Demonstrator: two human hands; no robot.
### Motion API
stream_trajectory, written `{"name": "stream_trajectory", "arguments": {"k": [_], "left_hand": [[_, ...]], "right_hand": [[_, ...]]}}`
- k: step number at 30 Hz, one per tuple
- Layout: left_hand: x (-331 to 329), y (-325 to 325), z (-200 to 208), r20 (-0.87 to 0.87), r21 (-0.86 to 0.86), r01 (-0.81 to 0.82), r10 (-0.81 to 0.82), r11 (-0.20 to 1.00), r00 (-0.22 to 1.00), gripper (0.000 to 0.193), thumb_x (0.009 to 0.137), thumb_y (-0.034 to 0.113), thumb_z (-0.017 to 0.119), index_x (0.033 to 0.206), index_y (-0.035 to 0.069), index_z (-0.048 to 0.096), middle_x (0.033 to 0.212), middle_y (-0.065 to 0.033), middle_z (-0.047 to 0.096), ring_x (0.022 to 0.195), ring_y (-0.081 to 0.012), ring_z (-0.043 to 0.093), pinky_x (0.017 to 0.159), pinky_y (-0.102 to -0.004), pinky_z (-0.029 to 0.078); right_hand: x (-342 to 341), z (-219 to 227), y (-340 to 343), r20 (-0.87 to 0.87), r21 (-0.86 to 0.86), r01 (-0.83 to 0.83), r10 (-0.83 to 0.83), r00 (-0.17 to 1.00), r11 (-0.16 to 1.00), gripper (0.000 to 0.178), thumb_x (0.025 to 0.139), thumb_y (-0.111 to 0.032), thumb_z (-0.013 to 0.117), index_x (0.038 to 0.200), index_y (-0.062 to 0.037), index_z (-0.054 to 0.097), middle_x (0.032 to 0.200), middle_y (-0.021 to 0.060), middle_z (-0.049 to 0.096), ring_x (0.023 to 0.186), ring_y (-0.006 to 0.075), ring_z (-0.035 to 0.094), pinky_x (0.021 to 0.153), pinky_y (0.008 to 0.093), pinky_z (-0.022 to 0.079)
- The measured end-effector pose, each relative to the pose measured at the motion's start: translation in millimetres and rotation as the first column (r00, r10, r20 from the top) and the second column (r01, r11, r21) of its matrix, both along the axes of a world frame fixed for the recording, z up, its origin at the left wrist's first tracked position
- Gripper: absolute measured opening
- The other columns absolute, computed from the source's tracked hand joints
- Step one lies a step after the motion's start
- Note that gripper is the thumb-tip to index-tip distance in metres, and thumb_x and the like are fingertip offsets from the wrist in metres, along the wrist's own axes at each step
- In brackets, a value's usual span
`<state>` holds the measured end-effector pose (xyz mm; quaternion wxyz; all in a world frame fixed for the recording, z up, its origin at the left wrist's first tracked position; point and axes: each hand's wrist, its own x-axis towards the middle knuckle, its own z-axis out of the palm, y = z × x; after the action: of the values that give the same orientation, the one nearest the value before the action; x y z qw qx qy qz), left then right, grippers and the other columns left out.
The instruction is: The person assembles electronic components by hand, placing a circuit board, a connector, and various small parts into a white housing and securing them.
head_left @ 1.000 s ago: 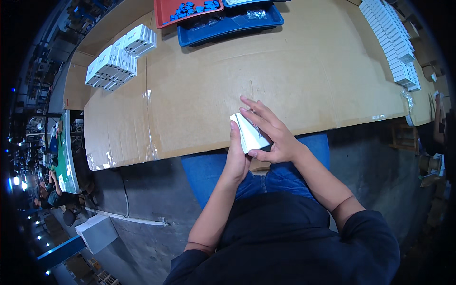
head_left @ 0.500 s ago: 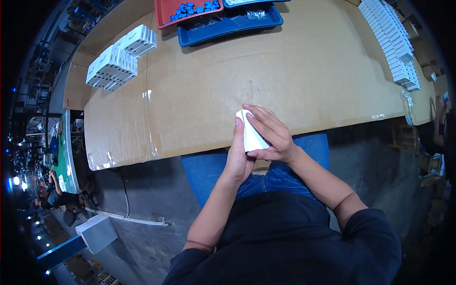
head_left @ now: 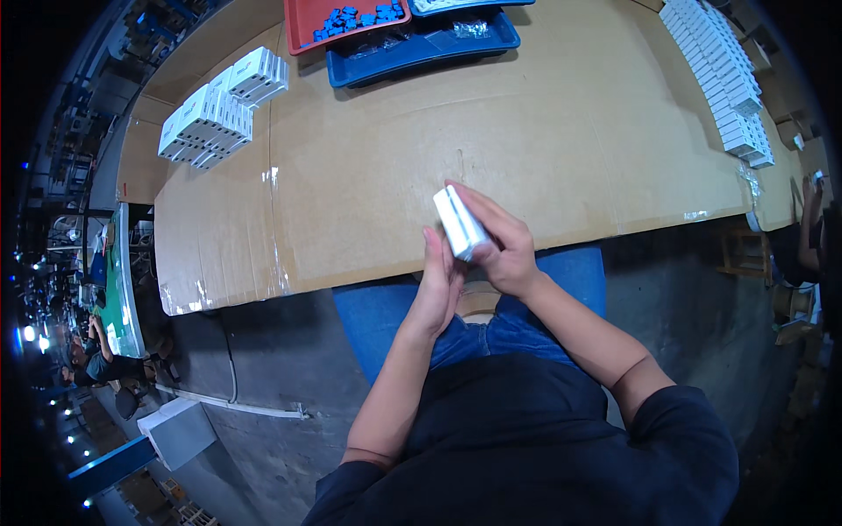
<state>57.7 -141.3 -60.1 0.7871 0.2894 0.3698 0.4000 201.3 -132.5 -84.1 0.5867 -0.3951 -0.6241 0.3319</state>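
A small white box (head_left: 458, 221) is tilted above the near edge of the cardboard-covered table, with a darker line running along its length. My right hand (head_left: 510, 252) grips it from the right, fingers along its far side and thumb near its lower end. Just below and to the left, my left hand (head_left: 434, 287) has its thumb raised and apart from the box. Its other fingers stretch out beside the box's lower end, and they are partly hidden.
Stacks of white boxes (head_left: 206, 118) stand at the table's left. A long row of similar boxes (head_left: 715, 74) lines the right side. At the far edge sit a red tray (head_left: 303, 31) holding blue pieces and a blue tray (head_left: 377, 70) with clear plastic bags.
The white box has turned in my right hand and moved slightly up. My left hand has loosened from it, its thumb coming off the side, and sits a little lower.
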Motion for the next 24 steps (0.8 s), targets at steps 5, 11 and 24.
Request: {"name": "stream_trajectory", "arguments": {"k": [5, 11, 24], "left_hand": [[-6.5, 5.1, -12.3, -0.438, 0.439, 0.239, -0.026, 0.866, 0.899, 0.088, 0.110, 0.062, 0.037, 0.168, 0.004, 0.007, 0.163, -0.0158, 0.036, 0.146, -0.0244, 0.040, 0.120, -0.0375, 0.035], [-7.2, 13.6, 1.6, -0.128, 0.190, -0.245, 0.272, 0.951, 0.954, 0.072, 0.114, 0.054, 0.028, 0.169, 0.010, 0.014, 0.152, -0.0171, 0.047, 0.137, -0.0247, 0.051, 0.114, -0.0373, 0.043], [-7.2, 11.1, -22.4, -0.341, 0.124, -0.238, 0.267, 0.963, 0.901, 0.069, 0.112, 0.060, 0.033, 0.148, 0.003, 0.047, 0.127, -0.0075, 0.060, 0.112, -0.0157, 0.058, 0.098, -0.0325, 0.047]], "right_hand": [[-10.8, 6.3, 0.1, -0.485, -0.223, -0.213, 0.081, 0.871, 0.951, 0.064, 0.114, -0.045, 0.040, 0.151, 0.0059, 0.050, 0.160, 0.0216, 0.046, 0.148, 0.0312, 0.045, 0.122, 0.0393, 0.033], [2.3, 11.2, -5.8, 0.098, -0.198, -0.210, 0.232, 0.968, 0.957, 0.058, 0.112, -0.037, 0.046, 0.153, 0.0044, 0.048, 0.164, 0.0251, 0.037, 0.149, 0.0383, 0.043, 0.120, 0.0426, 0.037], [-5.6, -0.5, -6.4, 0.425, 0.039, -0.109, 0.083, 0.901, 0.993, 0.053, 0.099, -0.009, 0.063, 0.147, 0.0091, 0.052, 0.148, 0.0270, 0.057, 0.133, 0.0401, 0.061, 0.110, 0.0431, 0.052]]}}
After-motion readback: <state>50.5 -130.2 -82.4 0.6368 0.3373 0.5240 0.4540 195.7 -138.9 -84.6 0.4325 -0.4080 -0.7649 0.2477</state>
